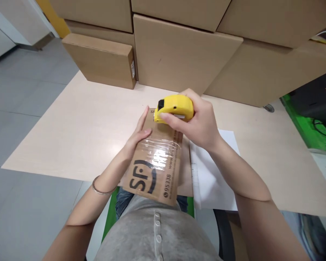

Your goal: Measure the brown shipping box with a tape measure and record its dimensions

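Note:
A brown cardboard box [163, 183], printed with SF and 95338 and covered in shiny clear tape, lies slanted at the near edge of the table. At its upper left side is my left hand [134, 139], gripping the edge with the thumb on top; the fingers under it are partly hidden. My right hand [202, 117] is closed round a yellow tape measure [178, 103] with a black button. The tape measure is over the far end of the box, its front end to the left. I cannot tell whether it touches the cardboard.
Large cardboard boxes [179, 54] are stacked along the table's back. A flat closed carton [105, 63] stands at the back left of the pale table [78, 127]. White paper [214, 177] lies right of the box. Dark equipment [315, 101] sits on a green surface at the right.

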